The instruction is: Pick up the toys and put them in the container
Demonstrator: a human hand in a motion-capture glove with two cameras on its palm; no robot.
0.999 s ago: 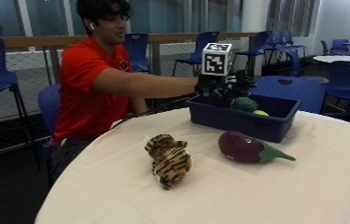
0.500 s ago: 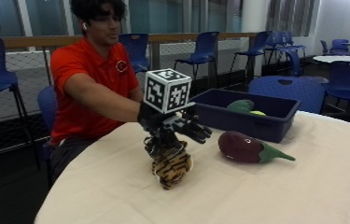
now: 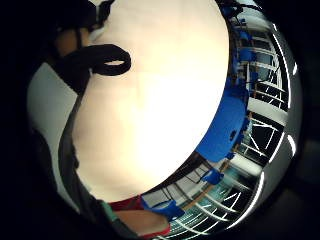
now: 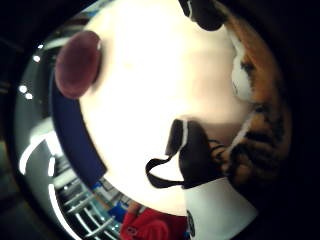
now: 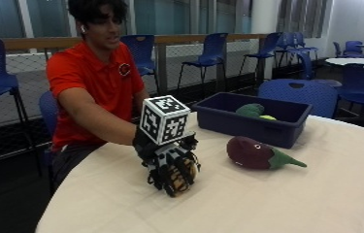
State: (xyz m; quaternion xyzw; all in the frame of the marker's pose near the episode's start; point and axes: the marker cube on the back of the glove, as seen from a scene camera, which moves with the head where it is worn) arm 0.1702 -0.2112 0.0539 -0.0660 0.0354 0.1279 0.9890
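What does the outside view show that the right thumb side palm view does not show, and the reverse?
Only the outside view shows the green toy inside the blue container and the eggplant toy's green stem. Only the thumb side palm view shows the tiger toy's striped fur up close. Both show the eggplant toy, the container, the tablecloth and the gloved right hand around the tiger toy.

The worktop (image 5: 310, 204) carries a beige covering. Blue chairs (image 5: 210, 53) stand along a wooden rail (image 5: 188, 38) with mesh panels below. Large windows (image 5: 46, 17) line the rear wall. The floor is dark.
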